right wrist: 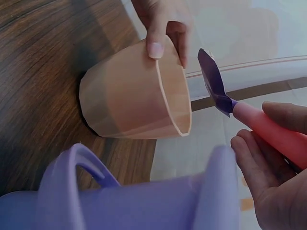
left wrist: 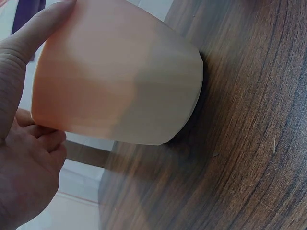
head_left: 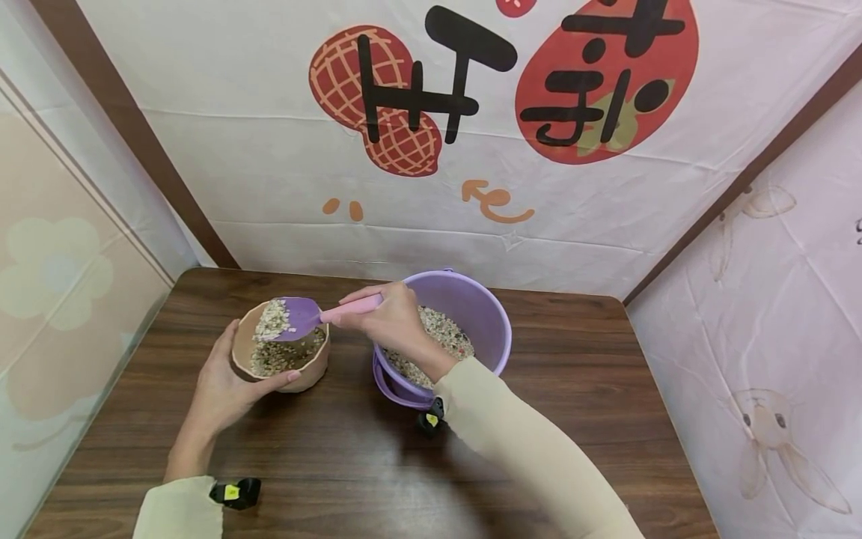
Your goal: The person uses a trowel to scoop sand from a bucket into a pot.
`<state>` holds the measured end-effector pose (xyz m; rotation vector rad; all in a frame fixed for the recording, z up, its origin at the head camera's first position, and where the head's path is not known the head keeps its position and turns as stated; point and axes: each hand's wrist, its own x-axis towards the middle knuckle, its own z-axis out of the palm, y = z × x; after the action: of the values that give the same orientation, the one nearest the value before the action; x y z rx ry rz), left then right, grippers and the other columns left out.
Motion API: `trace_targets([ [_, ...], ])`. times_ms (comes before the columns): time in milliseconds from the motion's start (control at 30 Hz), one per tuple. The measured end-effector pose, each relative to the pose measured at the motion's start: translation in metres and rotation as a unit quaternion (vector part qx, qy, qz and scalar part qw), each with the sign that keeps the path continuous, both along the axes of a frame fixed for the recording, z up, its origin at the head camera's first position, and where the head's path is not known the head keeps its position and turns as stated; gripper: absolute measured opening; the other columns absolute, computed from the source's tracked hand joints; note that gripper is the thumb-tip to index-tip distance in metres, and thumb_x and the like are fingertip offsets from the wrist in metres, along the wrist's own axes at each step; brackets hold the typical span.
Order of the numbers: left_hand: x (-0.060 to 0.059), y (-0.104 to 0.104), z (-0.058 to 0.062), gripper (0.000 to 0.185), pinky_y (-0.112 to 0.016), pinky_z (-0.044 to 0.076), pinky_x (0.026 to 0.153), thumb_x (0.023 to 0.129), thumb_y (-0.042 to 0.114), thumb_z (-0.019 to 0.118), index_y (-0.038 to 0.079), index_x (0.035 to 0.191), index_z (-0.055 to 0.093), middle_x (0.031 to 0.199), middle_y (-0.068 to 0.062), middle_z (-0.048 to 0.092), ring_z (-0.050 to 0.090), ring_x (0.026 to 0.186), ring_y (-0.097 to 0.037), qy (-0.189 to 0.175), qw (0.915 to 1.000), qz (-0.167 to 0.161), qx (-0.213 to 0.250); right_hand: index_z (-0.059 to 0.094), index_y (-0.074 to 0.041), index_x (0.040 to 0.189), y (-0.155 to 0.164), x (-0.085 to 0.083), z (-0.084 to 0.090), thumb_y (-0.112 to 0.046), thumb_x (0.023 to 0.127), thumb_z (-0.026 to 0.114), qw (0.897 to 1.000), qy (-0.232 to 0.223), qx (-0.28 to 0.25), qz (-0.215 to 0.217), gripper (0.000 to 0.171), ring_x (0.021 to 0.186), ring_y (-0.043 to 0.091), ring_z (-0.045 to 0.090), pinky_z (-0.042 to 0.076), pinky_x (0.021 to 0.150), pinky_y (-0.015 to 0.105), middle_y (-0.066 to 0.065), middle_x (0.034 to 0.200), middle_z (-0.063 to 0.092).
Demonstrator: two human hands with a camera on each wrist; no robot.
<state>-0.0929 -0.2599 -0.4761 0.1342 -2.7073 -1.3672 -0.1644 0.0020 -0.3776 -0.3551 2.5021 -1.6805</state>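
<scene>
A faceted beige pot (head_left: 311, 376) stands on the left of the table, with pale gravel-like grains (head_left: 277, 359) inside. My left hand (head_left: 225, 385) grips its rim, thumb over the near side and fingers round the left. My right hand (head_left: 393, 322) holds a small shovel by its pink handle (head_left: 357, 307). The shovel's purple blade (head_left: 301, 317) is above the pot's opening, bearing a heap of grains (head_left: 272, 320). Under my right forearm is a purple bucket (head_left: 488, 322) with more of the mixed grains (head_left: 441, 333) in it. The right wrist view shows the blade (right wrist: 211, 79) apart from the rim.
The bucket's purple handle (head_left: 387, 389) hangs down at its near side. Everything stands on a dark wood-grain table (head_left: 572, 419). A white printed cloth (head_left: 283, 180) rises behind the table, with more cloth at both sides.
</scene>
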Motion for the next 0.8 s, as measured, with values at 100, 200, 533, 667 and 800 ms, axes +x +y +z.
trace_targets([
  [100,0.0,0.0,0.0,0.134,-0.074,0.023,0.109,0.069,0.038,0.095,0.005,0.163,0.006,0.163,-0.03,0.018,0.023,0.145,-0.054,-0.001,1.0,0.0,0.003,0.084,-0.019,0.087,-0.008,-0.002,-0.002,-0.029,0.07,0.095,1.0,0.004,0.009,-0.002,0.022,0.08,0.0,0.068,0.055,0.067,0.024,-0.019,0.07,0.072],
  [200,0.001,0.001,0.001,0.134,-0.075,0.024,0.109,0.069,0.038,0.095,0.005,0.163,0.006,0.163,-0.03,0.017,0.022,0.145,-0.054,-0.003,1.0,0.0,0.004,0.084,-0.02,0.083,-0.015,-0.004,-0.004,-0.03,0.07,0.095,1.0,0.009,0.014,0.005,0.02,0.08,-0.002,0.067,0.054,0.071,0.022,-0.019,0.071,0.072],
  [533,0.001,0.001,0.001,0.133,-0.074,0.024,0.109,0.069,0.036,0.095,0.004,0.163,0.006,0.162,-0.031,0.019,0.024,0.144,-0.053,0.003,1.0,-0.002,0.008,0.083,-0.025,0.08,-0.029,-0.009,-0.006,-0.033,0.072,0.093,0.995,0.038,0.092,-0.007,0.015,0.072,-0.006,0.063,0.05,0.068,0.017,-0.023,0.066,0.069],
  [667,0.0,0.001,0.0,0.133,-0.074,0.025,0.109,0.069,0.036,0.095,0.004,0.163,0.007,0.161,-0.031,0.02,0.026,0.143,-0.054,0.004,1.0,-0.002,0.005,0.083,-0.024,0.082,-0.031,-0.008,-0.001,-0.032,0.074,0.092,0.991,0.052,0.125,-0.011,0.015,0.069,-0.003,0.063,0.05,0.06,0.017,-0.023,0.065,0.069],
  [800,0.0,0.0,0.0,0.133,-0.075,0.026,0.108,0.069,0.036,0.095,0.004,0.163,0.007,0.161,-0.032,0.021,0.028,0.141,-0.055,0.003,1.0,-0.002,0.001,0.083,-0.025,0.084,-0.033,-0.008,0.002,-0.033,0.075,0.091,0.983,0.078,0.168,-0.01,0.014,0.074,0.001,0.065,0.048,0.062,0.015,-0.022,0.068,0.07],
])
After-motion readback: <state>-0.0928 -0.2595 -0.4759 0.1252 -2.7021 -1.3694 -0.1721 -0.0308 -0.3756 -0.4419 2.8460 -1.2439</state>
